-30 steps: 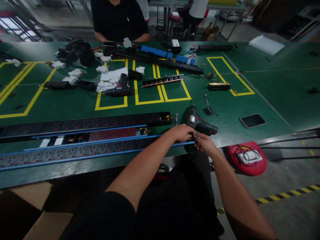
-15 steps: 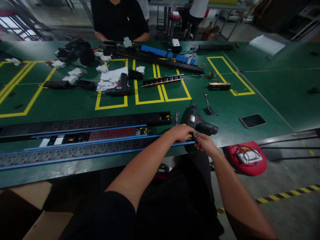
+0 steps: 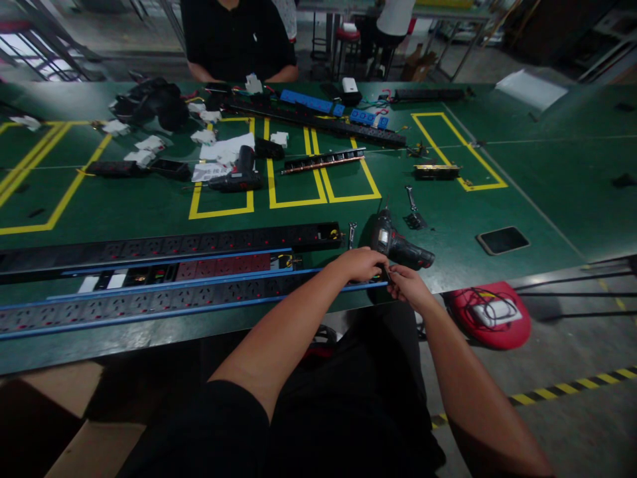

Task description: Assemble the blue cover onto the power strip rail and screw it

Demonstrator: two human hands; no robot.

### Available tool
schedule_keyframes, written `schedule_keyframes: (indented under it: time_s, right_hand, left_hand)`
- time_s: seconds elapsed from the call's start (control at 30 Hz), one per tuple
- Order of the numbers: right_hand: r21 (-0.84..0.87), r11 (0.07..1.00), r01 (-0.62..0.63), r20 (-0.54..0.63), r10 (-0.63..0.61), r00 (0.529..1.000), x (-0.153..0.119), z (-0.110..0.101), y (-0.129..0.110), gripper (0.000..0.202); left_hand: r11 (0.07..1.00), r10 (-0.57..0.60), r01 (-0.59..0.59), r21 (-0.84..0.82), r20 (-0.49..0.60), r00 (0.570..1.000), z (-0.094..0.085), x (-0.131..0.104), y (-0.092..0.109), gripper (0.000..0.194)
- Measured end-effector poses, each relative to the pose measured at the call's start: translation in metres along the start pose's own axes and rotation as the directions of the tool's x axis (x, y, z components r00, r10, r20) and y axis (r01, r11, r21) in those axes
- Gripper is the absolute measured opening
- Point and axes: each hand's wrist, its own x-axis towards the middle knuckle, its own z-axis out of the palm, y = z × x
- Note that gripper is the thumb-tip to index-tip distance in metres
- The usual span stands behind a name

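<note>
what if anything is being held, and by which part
The left hand and right hand meet at the right end of the long black socket strip with blue edges; whether they grip it or something small there cannot be told.

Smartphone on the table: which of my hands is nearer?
Right. Your right hand is left of the smartphone and closer to you; your left hand is farther left.

Phone (image 3: 503,240): flat on the tabletop (image 3: 557,172), right
Red stool (image 3: 515,334): lower right, under black cable (image 3: 482,297)
Person (image 3: 239,50): top, black shirt
</note>
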Motion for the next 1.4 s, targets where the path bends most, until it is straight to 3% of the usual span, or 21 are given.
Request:
schedule_keyframes:
  time_s: [1.4]
  right_hand:
    - [0.000, 1.000, 0.010, -0.004, -0.010, 1.000, 0.0003, 0.0002, 0.0010, 0.023]
  left_hand:
    - [1.000, 0.004, -0.004, 0.018, 0.003, 1.000, -0.0010, -0.0004, 0.0011, 0.027]
